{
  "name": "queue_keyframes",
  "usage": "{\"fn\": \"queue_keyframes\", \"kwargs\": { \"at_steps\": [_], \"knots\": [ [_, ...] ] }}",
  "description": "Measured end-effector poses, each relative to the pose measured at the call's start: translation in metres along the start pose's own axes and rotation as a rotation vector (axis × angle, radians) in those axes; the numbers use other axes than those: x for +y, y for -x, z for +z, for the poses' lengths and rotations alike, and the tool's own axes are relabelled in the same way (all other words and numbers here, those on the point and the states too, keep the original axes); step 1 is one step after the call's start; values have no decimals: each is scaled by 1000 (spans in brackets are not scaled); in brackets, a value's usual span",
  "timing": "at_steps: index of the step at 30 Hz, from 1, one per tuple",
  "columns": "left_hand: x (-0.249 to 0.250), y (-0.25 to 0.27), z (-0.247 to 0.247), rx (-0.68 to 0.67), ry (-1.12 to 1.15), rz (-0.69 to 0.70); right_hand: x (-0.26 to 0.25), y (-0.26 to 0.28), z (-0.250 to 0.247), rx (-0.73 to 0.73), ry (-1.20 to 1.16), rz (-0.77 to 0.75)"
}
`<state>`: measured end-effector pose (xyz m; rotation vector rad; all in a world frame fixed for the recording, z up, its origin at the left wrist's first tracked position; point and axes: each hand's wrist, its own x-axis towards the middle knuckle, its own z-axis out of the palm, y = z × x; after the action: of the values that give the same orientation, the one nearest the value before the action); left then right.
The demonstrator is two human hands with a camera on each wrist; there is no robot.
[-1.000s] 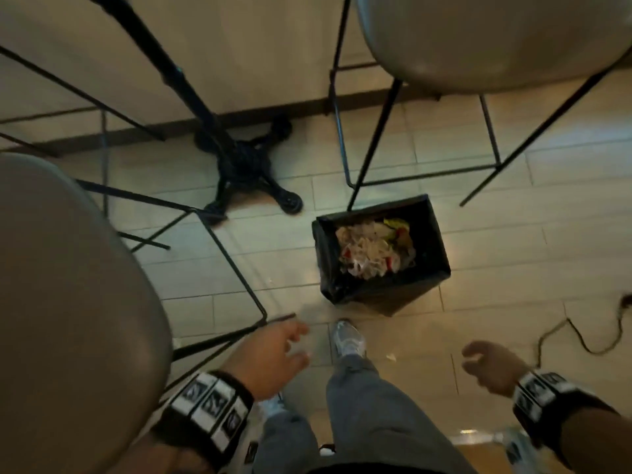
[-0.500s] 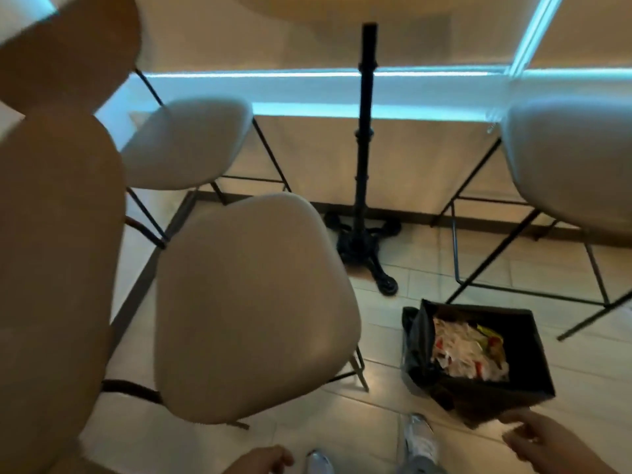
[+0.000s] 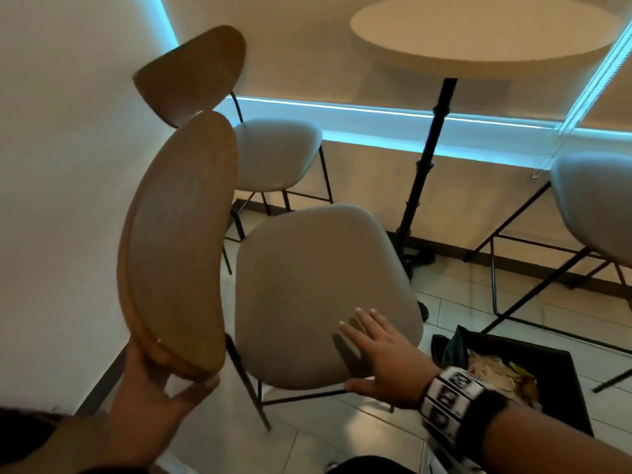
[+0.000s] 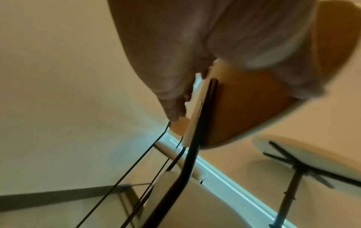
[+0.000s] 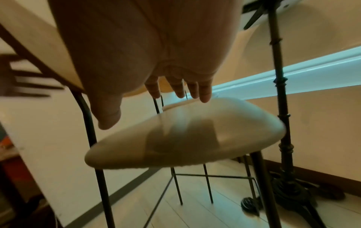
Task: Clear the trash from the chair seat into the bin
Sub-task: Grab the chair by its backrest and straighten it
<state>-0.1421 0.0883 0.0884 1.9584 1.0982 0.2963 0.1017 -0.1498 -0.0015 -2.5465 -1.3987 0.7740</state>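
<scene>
The near chair's grey seat (image 3: 318, 285) shows no trash on its surface. My left hand (image 3: 164, 388) grips the lower end of that chair's wooden backrest (image 3: 178, 241), thumb in front and fingers behind. In the left wrist view the left hand (image 4: 175, 95) lies against the backrest (image 4: 244, 111). My right hand (image 3: 362, 350) is flat with straight fingers over the seat's front right corner and holds nothing. From the right wrist, its fingers (image 5: 203, 91) hover just above the seat (image 5: 185, 135). A black bin (image 3: 561, 378) on the floor at the right holds crumpled paper trash (image 3: 492, 371).
A round table (image 3: 478, 39) on a black pedestal (image 3: 424, 165) stands behind the chair. A second chair (image 3: 273, 152) sits by the left wall and a third chair (image 3: 595, 200) at the right. Thin black chair legs cross the tiled floor (image 3: 342, 439).
The view swung up from the floor and bin to the chair. My left hand rose and took hold of the backrest. My right hand moved from beside the bin to over the seat.
</scene>
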Motion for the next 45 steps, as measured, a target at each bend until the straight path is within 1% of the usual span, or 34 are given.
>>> {"fn": "queue_keyframes", "kwargs": {
  "at_steps": [1, 2, 4, 5, 7, 8, 11, 15, 18, 21, 24, 27, 29, 31, 32, 33, 34, 36, 37, 38, 39, 40, 41, 42, 43, 45],
  "knots": [
    [-6, -5, 0, -8, 80, -39, -6, -13, 9, -24, 41, -10],
    [0, -4, -3, -7, 114, -40, -10, -25, 16, -48, 80, -11],
    [-1, -4, -4, -47, 224, 8, -13, -39, 25, -58, 137, 1],
    [-3, -2, -4, -48, 270, -12, -13, -42, 27, -54, 150, 7],
    [-3, 0, -4, -62, 296, -39, -10, -44, 30, -62, 147, 8],
    [-2, 1, -2, -57, 285, -30, -7, -43, 30, -68, 143, 5],
    [5, 7, 8, -62, 280, 33, 7, -37, 27, -67, 151, 12],
    [12, 16, 27, -83, 291, 161, 32, -28, 15, -88, 147, 69],
    [17, 21, 38, -175, 233, 249, 57, -20, 3, -114, 155, 139],
    [18, 21, 49, -282, 101, 385, 83, -9, -8, -145, 170, 217],
    [21, 19, 62, -399, 39, 480, 101, 7, -19, -139, 188, 298],
    [32, 23, 74, -521, -16, 587, 115, 30, -26, -99, 203, 391],
    [46, 25, 81, -636, -14, 679, 117, 45, -33, -51, 167, 469],
    [63, 23, 82, -755, -10, 732, 109, 62, -50, 46, 58, 540],
    [69, 18, 80, -786, -16, 772, 102, 73, -65, 113, -48, 565],
    [75, 12, 76, -778, -24, 819, 93, 87, -81, 186, -152, 569],
    [79, 5, 70, -722, -33, 864, 80, 103, -100, 269, -245, 548],
    [89, -11, 51, -495, -46, 928, 43, 137, -140, 426, -342, 445],
    [95, -20, 40, -363, -54, 957, 21, 153, -156, 466, -363, 374],
    [101, -32, 29, -238, -80, 990, -2, 165, -169, 465, -385, 310],
    [110, -44, 20, -140, -135, 1019, -24, 171, -179, 438, -391, 262],
    [119, -56, 13, -82, -217, 1034, -45, 174, -187, 389, -358, 230],
    [126, -68, 9, -62, -310, 1039, -63, 171, -191, 322, -284, 207],
    [133, -81, 6, -74, -395, 1043, -75, 165, -191, 256, -192, 180],
    [137, -93, 6, -112, -464, 1047, -85, 156, -187, 206, -112, 151],
    [141, -113, 10, -215, -542, 1054, -95, 136, -177, 169, -1, 103]
  ]
}}
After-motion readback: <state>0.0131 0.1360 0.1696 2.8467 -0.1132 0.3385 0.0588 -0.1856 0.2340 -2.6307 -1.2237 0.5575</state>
